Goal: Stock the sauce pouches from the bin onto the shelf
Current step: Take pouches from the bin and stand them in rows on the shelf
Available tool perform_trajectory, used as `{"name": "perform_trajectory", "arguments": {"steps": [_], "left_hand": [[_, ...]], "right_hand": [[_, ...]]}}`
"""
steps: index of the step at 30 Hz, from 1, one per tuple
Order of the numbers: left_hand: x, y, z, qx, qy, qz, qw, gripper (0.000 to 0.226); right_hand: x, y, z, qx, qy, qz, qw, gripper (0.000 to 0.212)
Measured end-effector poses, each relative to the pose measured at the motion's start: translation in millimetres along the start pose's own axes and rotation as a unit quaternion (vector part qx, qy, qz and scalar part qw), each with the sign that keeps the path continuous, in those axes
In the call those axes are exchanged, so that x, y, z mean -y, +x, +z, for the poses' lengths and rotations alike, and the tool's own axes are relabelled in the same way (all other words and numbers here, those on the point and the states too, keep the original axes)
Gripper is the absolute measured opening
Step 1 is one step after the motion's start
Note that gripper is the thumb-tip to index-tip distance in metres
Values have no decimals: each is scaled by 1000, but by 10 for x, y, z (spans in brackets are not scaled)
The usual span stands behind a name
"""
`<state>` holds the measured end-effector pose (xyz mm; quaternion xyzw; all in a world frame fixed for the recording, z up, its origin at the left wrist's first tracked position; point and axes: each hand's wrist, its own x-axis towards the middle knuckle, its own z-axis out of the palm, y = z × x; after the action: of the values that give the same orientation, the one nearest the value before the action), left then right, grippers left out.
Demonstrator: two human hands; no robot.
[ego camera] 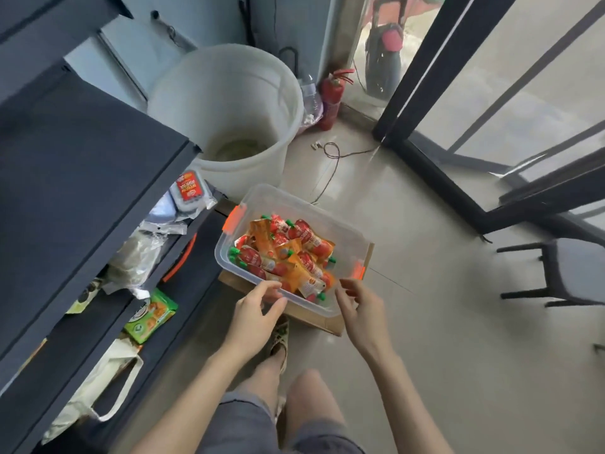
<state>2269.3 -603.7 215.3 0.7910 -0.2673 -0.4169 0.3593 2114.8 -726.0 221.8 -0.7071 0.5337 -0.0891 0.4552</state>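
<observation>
A clear plastic bin (pixel 262 198) with orange latches rests on a cardboard piece on the floor. It holds several red and orange sauce pouches (pixel 288 253) with green caps. My left hand (pixel 258 306) hovers at the bin's near rim, fingers apart, holding nothing. My right hand (pixel 357 299) is just beside the near right corner, also with fingers spread and nothing in it. The dark shelf unit (pixel 82 178) stands to the left of the bin.
A large white bucket (pixel 229 103) stands behind the bin. The shelf's lower levels hold a green snack pack (pixel 150 316), a red-labelled tub (pixel 190 191), plastic bags and a cloth bag (pixel 95 391). A red extinguisher (pixel 330 96), a floor cable and a dark chair (pixel 556 273) lie to the right.
</observation>
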Motion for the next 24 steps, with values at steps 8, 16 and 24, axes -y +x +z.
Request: {"name": "perform_trajectory", "arguments": {"steps": [8, 16, 24], "left_hand": [[88, 1052, 448, -17, -69, -130, 989, 21], [552, 1821, 1074, -168, -171, -325, 915, 39], [1125, 2442, 1464, -316, -320, -455, 769, 63]], "right_hand": [[-217, 1092, 201, 46, 0, 60, 997, 13], [-709, 1996, 561, 167, -46, 81, 982, 20], [-1437, 2652, 1157, 258, -72, 129, 955, 28]]}}
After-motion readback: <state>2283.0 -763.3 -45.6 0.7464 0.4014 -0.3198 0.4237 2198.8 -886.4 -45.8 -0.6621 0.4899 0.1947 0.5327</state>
